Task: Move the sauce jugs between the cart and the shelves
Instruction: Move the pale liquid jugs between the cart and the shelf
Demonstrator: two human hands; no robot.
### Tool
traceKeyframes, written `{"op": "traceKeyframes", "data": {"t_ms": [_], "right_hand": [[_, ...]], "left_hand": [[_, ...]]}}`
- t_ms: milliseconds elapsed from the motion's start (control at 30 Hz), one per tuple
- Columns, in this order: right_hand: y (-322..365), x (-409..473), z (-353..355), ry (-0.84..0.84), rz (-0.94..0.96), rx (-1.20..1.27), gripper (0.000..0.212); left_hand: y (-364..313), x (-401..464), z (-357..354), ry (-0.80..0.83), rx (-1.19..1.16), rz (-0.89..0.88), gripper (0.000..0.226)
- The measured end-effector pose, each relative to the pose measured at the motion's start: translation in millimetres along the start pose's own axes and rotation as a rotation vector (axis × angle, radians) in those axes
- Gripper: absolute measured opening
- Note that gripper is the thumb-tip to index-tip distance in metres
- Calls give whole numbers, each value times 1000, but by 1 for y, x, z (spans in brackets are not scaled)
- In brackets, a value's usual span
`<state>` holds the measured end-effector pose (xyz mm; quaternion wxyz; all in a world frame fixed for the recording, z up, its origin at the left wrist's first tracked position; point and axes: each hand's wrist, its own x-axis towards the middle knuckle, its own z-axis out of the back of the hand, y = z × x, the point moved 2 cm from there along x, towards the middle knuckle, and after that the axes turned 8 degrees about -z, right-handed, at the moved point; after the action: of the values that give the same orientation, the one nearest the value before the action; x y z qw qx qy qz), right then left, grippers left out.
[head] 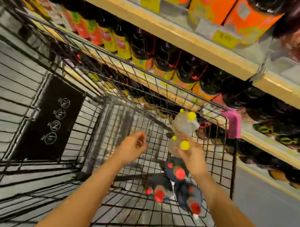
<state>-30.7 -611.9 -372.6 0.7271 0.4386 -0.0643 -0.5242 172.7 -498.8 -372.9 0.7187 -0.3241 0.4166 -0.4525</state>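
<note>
- Inside the wire cart [214, 117], toward its right side, five sauce jugs are sitting; the picture is blurring, so fine detail is not readable.
- Two clear jugs [184, 126] with yellow caps are standing roughly upright against the right-hand wall, long axes pointing up toward the camera, one just behind the other.
- Three dark jugs [160, 184] with red caps are lying on the cart floor, nearer the person, long axes running along the floor and caps pointing toward the person.
- Right hand [190, 156] is reaching to the nearer clear jug at its yellow cap; whether the fingers are closing on it cannot be told.
- Left hand [133, 147] is hovering over the cart floor, fingers loosely curling, holding nothing.
- Beyond the cart, shelves [168, 30] are carrying rows of dark bottles with yellow and orange labels.
</note>
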Motion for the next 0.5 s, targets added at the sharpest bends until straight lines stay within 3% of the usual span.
{"op": "traceKeyframes", "data": {"t_ms": [167, 367, 500], "right_hand": [[11, -3, 9, -116, -3, -85, 40], [80, -5, 49, -231, 100, 151, 13], [126, 8, 68, -231, 116, 287, 35]], "left_hand": [[-12, 3, -4, 12, -106, -28, 10], [-51, 20, 17, -26, -280, 71, 27], [-80, 27, 30, 182, -378, 57, 53]]}}
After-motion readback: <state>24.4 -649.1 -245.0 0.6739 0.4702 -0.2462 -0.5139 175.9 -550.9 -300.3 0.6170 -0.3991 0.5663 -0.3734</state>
